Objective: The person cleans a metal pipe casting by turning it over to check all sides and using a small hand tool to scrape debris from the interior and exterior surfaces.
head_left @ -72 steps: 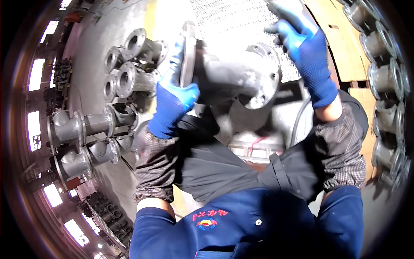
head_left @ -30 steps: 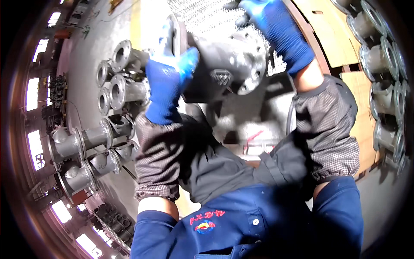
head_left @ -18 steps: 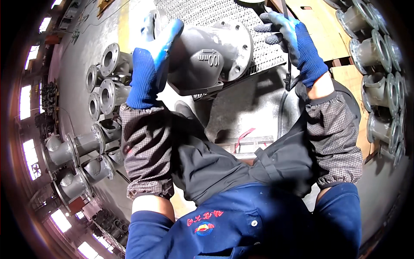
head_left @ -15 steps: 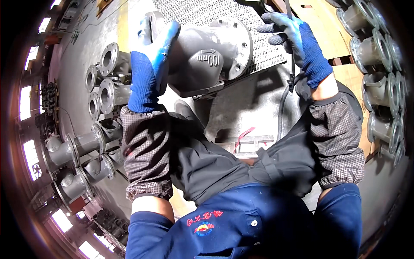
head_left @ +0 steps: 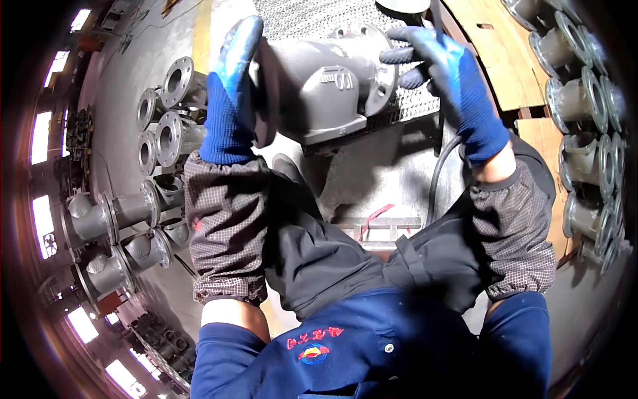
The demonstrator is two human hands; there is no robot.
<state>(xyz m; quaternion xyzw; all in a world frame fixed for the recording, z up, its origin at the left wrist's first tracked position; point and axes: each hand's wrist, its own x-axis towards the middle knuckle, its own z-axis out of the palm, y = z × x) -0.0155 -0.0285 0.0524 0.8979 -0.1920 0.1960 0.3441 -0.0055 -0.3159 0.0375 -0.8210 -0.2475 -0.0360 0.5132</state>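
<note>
A grey cast flanged valve body (head_left: 311, 63) lies on its side on a ridged metal grating, raised lettering on its lower part facing me. My left hand (head_left: 232, 86), in a blue glove with a darker coating, lies against its left flange (head_left: 267, 96) with fingers stretched upward. Beside the right flange (head_left: 380, 83), my right hand (head_left: 442, 73) is held with gloved fingers spread and nothing in them. Whether its fingertips touch the flange I cannot tell. A dark cable or hose (head_left: 435, 173) hangs down past my right wrist.
Several grey flanged castings (head_left: 176, 136) stand stacked on the left, with more castings (head_left: 578, 96) in rows on the right beside wooden boards (head_left: 498, 60). Below the grating (head_left: 292, 13), a metal frame with a red strip (head_left: 379, 219) sits between my legs.
The valve body has turned slightly, so its lettering sits more level and its left flange shows more. My right hand has come nearer the right flange. The whole view has shifted a little.
</note>
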